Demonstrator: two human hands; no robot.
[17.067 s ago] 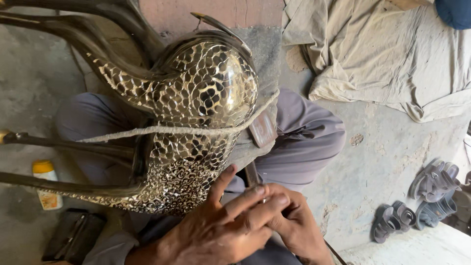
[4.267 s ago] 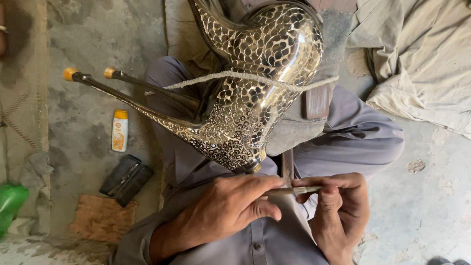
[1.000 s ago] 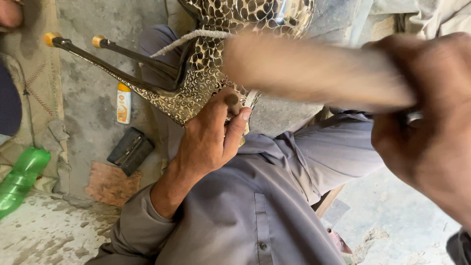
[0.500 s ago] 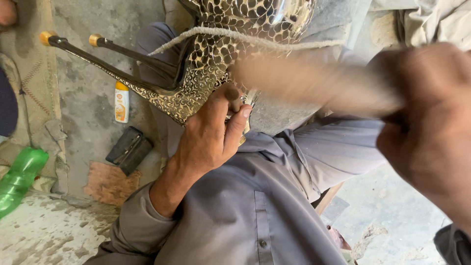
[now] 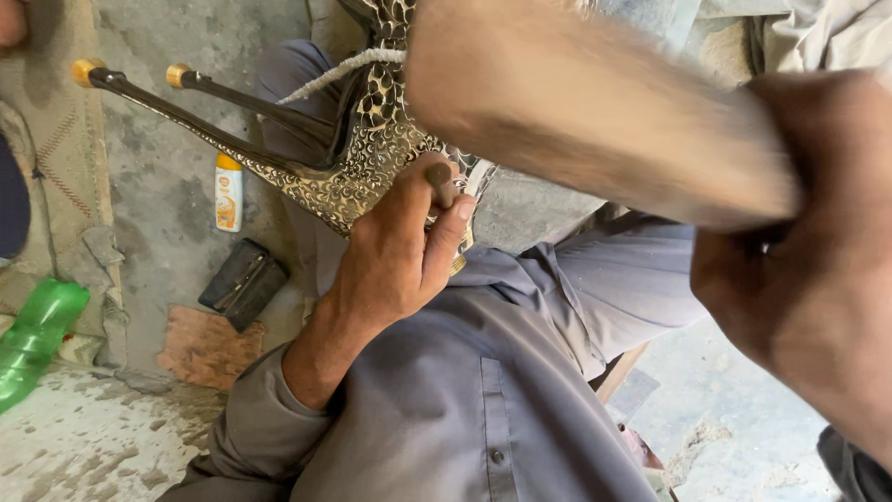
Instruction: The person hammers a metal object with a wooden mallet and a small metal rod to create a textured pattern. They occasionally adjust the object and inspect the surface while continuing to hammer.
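A dark punch tool [image 5: 439, 182] was pinched by the left hand [image 5: 395, 256] against the patterned metal animal figure [image 5: 372, 149]. A blurred wooden mallet [image 5: 595, 121], clamped in the right hand [image 5: 808, 270], blocked the figure's upper part. Beyond the left hand, a black pouch [image 5: 243, 284], white tube [image 5: 228, 192] and green plastic bottle [image 5: 37, 335] were seen

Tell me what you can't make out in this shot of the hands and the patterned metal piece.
Head view only:
- Wooden tool in the right hand: motion-blurred; its left end is blurred too, so its shape is unclear.
- Patterned metal piece: upper part cut off by the top edge.
- Punch in the left hand: tip hidden by the fingers.
- Green bottle: cropped by the left edge.
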